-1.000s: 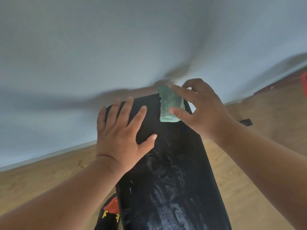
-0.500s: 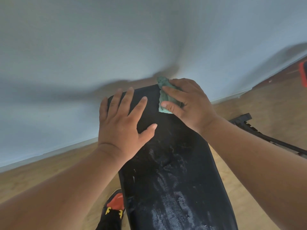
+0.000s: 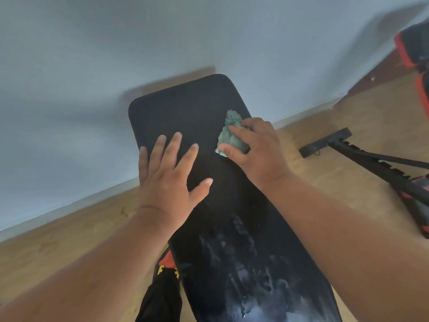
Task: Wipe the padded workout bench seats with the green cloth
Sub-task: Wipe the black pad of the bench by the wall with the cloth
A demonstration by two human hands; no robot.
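On the black padded bench seat, seen from the head camera, both bare hands rest near the far end of the pad. The left hand lies flat with fingers straight and spread, palm pressing the vinyl at the pad's left edge and holding nothing. The right hand has its fingers curled over the bunched green cloth, pressing it against the pad close to the right edge; one tuft of cloth pokes out beyond the fingertips. No brand, label or lettering can be read on pad or cloth; a red and yellow patch below the pad's left edge is too blurred to decipher. Whitish wet streaks cover the near half of the pad, while the far half looks plain black. On the wooden floor to the right lies a black metal frame, and red-and-black equipment sits by the pale wall. Compared with half a second earlier, the cloth and right hand sit farther from the pad's far end, whose rounded corners are now fully in view; the left hand keeps its flat pose.
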